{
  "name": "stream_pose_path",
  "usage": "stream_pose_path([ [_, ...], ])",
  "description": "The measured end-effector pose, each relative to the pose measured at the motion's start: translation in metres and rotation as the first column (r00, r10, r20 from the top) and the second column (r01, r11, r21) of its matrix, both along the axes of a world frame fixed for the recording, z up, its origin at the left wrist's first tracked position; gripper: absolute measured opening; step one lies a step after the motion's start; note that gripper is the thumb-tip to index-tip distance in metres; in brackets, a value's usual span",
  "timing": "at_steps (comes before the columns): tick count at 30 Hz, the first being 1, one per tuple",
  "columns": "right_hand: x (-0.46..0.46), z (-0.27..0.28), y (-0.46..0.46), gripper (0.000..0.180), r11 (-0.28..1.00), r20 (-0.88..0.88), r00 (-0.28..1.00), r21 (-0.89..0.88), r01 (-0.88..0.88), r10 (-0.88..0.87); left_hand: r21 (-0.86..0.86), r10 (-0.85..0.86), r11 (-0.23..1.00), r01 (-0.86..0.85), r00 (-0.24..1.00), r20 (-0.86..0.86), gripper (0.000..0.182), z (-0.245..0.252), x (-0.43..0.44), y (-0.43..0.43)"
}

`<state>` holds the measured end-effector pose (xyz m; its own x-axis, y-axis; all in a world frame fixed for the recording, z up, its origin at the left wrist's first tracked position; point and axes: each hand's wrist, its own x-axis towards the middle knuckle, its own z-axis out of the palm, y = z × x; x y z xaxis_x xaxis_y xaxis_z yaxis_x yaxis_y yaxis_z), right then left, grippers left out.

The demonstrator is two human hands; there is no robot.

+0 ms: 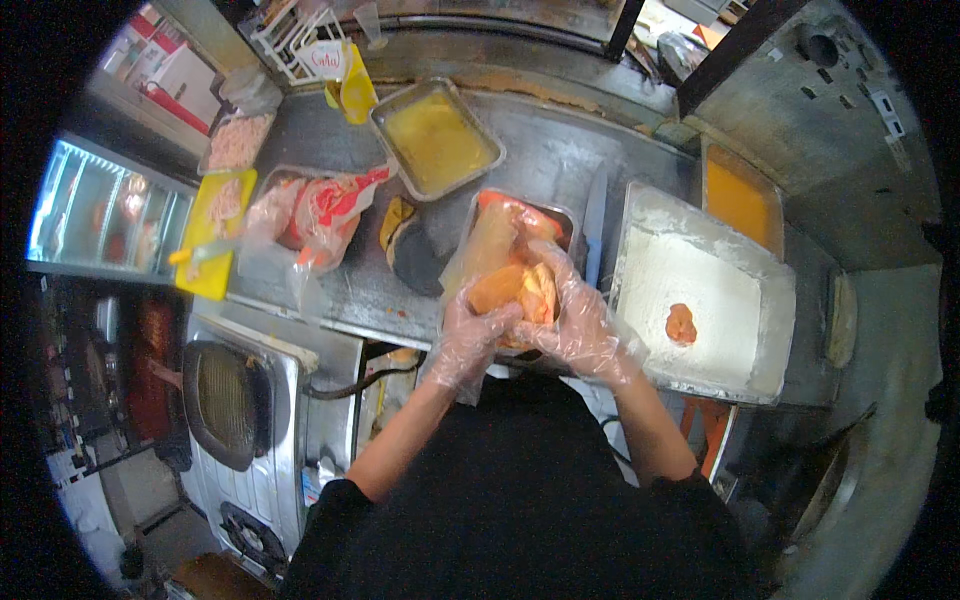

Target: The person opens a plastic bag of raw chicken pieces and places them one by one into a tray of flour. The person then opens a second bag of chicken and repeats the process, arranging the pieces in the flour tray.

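Both of my hands wear clear plastic gloves. My left hand [476, 330] and my right hand [577, 319] grip a pale orange piece of raw meat [536, 294], apparently chicken, from either side. They hold it over the near part of a metal tray [571, 225]. A plastic bag [486, 232] with more orange-tinted contents fills much of that tray; my hands hide its near end. To the right, a large tub [776, 315] holds white powder like flour [697, 262], with one small piece of meat [681, 324] lying on it. Between tray and tub lies a long knife [595, 217] with a blue handle.
Left of the tray are a dark cloth-like item [412, 247], a container with a red-and-white plastic bag [330, 210], and a yellow cutting board [202, 277] with another knife. Behind stands a tray of yellow liquid [435, 142]. An orange-filled pan [742, 195] sits back right.
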<state>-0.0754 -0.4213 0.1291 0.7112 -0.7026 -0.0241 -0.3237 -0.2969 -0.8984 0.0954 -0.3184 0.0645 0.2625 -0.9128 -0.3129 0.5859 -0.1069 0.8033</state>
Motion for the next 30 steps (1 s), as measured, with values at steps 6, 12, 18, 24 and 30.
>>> stream_pose_path([
  [6,0.002,-0.002,0.012,0.069,0.992,-0.075,0.989,-0.005,0.128,-0.128,-0.051,-0.033,0.997,0.054,0.938,0.346,0.050,0.000,0.007,0.000],
  [12,-0.004,-0.013,0.010,0.061,0.988,0.028,0.991,-0.072,0.135,-0.134,-0.033,-0.109,0.991,0.130,0.922,0.371,0.052,0.010,0.006,-0.004],
  [18,-0.010,-0.022,0.014,0.051,0.978,0.073,0.985,0.150,0.146,-0.158,-0.006,-0.147,0.988,0.157,0.934,0.326,0.053,0.015,0.001,-0.001],
  [24,-0.011,-0.026,0.009,0.050,0.992,0.068,0.990,0.032,0.118,-0.120,0.007,-0.179,0.982,0.190,0.910,0.374,0.048,0.013,0.004,-0.005],
  [30,-0.011,-0.037,-0.002,0.057,0.995,0.066,0.993,0.021,0.096,-0.097,-0.023,-0.154,0.984,0.175,0.915,0.372,0.041,0.005,0.008,-0.010],
])
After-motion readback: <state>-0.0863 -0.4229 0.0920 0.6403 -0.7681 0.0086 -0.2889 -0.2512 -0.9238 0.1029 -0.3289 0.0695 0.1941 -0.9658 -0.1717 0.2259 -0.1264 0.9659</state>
